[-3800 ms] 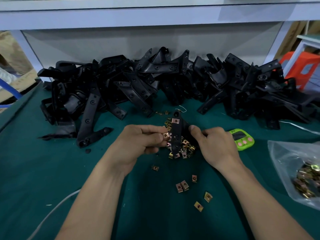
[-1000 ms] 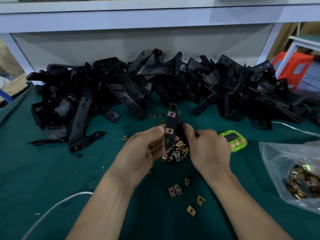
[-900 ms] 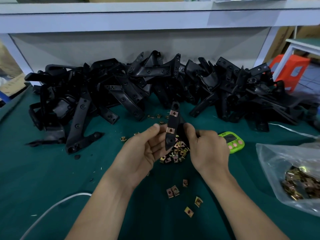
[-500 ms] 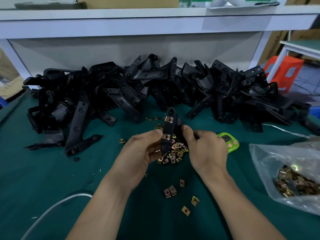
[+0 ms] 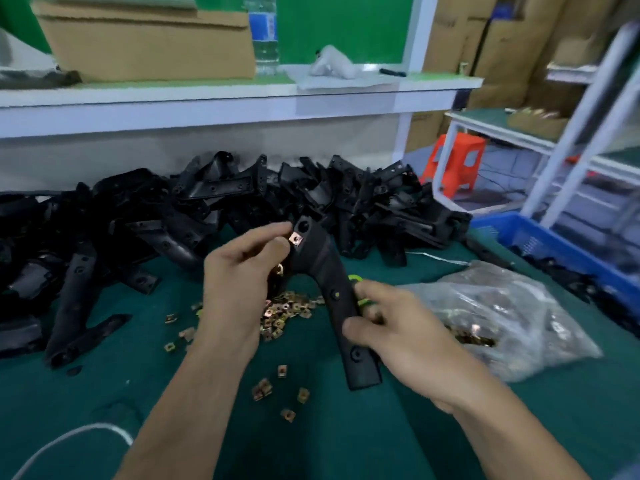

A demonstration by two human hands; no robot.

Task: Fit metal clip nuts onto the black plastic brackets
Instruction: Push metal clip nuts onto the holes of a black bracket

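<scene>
Right hand (image 5: 398, 327) curled round the lower end of a curved black bracket (image 5: 334, 292), raised above the green table (image 5: 346, 438). Left hand (image 5: 242, 271) pinching a copper-coloured clip nut (image 5: 295, 239) seated on the bracket's upper end. Loose clip nuts (image 5: 284, 313) heaped underneath.

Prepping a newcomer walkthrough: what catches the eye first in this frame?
The black bracket held mid-frame by the left hand and right hand, with a copper-coloured clip nut near its top end. Behind it a heap of brackets spans the green mat; loose clip nuts lie below.
</scene>
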